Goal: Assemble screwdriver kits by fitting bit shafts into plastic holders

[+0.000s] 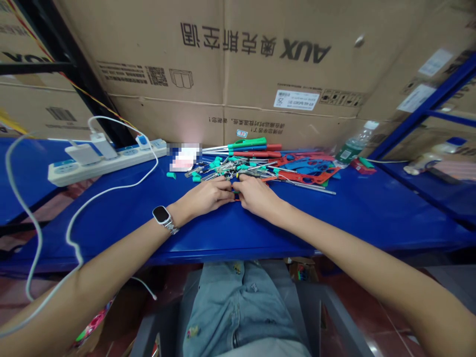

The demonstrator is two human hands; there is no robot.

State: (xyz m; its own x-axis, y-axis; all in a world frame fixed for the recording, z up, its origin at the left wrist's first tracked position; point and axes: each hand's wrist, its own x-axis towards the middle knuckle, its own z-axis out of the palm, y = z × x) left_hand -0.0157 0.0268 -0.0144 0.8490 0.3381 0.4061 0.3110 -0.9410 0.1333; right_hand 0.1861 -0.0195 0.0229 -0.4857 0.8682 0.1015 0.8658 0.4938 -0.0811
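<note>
My left hand, with a watch on its wrist, is closed in a pinch near the table's middle. Right beside it, my right hand has its fingers curled in. A small orange-red piece shows between the two hands, mostly covered by the fingers; what else they hold is hidden. Just beyond the hands lies a pile of metal rods and green parts. Red and blue flat plastic pieces spread to the right of it, and green and red handles lie at the back.
A white power strip with plugs and a white cable occupies the left of the blue table. A bottle stands at the back right. Behind everything rises a large cardboard box.
</note>
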